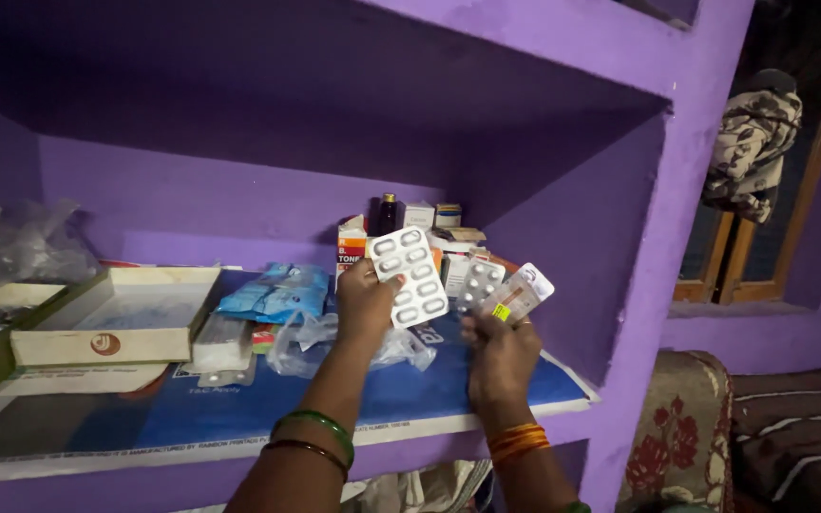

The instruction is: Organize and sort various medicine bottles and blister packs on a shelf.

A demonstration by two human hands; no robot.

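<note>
A silver blister strip (pixel 410 275) is pinched by the left hand (pixel 363 304), its lower edge hidden behind the fingers. Two smaller strips (pixel 501 290) are gripped by the right hand (pixel 499 356); their bases are covered. Open blue shelf liner (pixel 429 389) is seen below the fingers, boxes (pixel 429 228) crowded behind them.

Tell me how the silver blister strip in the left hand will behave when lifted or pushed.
The blister strip stands flat and unbent above the left hand, pinched only at its lower edge, so it is probably fairly stiff and light. Its foil looks glossy, so it may slip in a loose hold. Flat, it would likely slide, not roll, on the shelf.
</note>
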